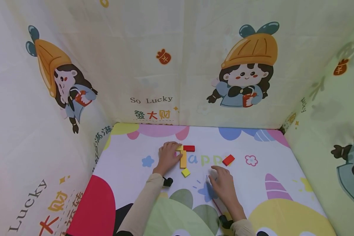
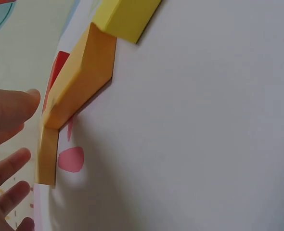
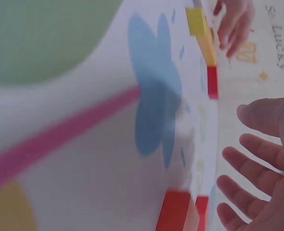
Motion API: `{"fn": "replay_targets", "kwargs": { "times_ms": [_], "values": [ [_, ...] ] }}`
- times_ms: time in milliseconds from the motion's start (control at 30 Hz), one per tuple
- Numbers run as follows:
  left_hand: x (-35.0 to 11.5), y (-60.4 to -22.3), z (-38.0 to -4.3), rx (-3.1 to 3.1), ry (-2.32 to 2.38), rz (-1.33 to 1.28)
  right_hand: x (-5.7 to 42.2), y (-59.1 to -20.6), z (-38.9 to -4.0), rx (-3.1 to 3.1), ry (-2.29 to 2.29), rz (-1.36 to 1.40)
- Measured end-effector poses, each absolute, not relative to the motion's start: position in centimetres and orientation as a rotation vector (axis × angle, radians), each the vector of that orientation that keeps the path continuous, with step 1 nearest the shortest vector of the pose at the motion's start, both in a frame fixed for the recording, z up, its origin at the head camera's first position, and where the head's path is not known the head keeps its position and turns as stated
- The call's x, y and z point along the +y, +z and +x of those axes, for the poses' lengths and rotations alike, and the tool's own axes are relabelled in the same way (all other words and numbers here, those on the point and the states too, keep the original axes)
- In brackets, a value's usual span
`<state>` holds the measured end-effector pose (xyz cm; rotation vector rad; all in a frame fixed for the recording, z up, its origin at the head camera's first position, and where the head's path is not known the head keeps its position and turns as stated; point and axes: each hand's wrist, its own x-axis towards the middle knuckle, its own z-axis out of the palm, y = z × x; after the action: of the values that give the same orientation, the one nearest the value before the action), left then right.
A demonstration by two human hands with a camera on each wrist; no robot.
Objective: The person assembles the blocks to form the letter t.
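My left hand (image 1: 167,158) is over the left side of a small block arrangement, fingertips right at the flat orange block (image 1: 180,148) on top. A red block (image 1: 189,148) continues that row to the right. Below the row lies a longer orange block (image 1: 183,160), forming a T shape. A yellow block (image 1: 186,172) sits just in front of its lower end. In the left wrist view, the thumb and spread fingers are beside the orange block (image 2: 82,79). My right hand (image 1: 223,184) hovers with loosely extended fingers, holding nothing, nearest to a red block (image 1: 228,160).
The blocks are on a white printed mat (image 1: 247,180) with cartoon figures and letters. Patterned cloth walls (image 1: 194,75) rise behind it and on both sides. In the right wrist view, red pieces (image 3: 174,211) appear near the lower edge.
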<state>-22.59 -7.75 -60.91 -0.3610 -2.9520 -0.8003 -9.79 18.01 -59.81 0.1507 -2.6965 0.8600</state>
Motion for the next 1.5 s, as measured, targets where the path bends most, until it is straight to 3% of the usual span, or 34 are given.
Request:
{"fn": "replay_targets", "kwargs": {
  "times_ms": [767,1500],
  "values": [
    [-8.6,-63.7,-20.7,-2.872,-1.118,-0.296,23.3,-60.1,-7.9,-2.937,0.81,0.075],
    [-8.7,-64.4,-20.6,-2.855,-1.062,-0.349,24.8,-62.0,-7.1,-2.678,0.736,0.383]
  ]
}}
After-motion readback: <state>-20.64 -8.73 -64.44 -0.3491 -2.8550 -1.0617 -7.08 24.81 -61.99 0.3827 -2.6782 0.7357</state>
